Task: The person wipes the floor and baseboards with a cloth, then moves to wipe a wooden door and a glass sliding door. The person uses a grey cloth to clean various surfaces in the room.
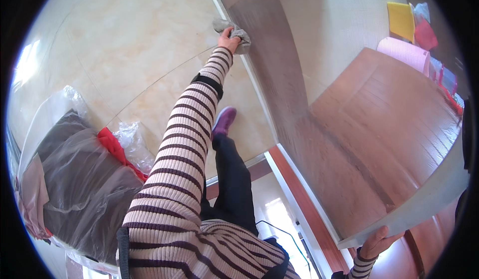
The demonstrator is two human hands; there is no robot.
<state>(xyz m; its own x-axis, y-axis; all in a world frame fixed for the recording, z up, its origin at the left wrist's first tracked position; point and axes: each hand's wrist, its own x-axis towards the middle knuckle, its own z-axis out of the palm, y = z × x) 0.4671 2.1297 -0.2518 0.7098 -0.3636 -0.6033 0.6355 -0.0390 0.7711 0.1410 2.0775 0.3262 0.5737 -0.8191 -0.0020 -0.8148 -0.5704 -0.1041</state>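
My left hand (229, 41) is closed on a crumpled grey-green cloth (241, 35). The cloth is pressed against the long pale edge strip (254, 74) of a large, glossy brown panel (349, 144), just above the tiled floor. My left arm, in a striped sleeve, stretches far forward across the view. At the lower right, my right hand (376, 242) grips the pale near edge (419, 214) of the same panel, its thumb on the upper side. Part of that hand's fingers is hidden behind the edge.
On the left sits a dark bundle (80, 179) under clear plastic, with a red cloth (114, 146) on it. A pink roll (404, 54), a yellow piece (400, 20) and other coloured items lie far right. My purple shoe (225, 120) stands on beige tiles. A thin cable (282, 230) hangs near my waist.
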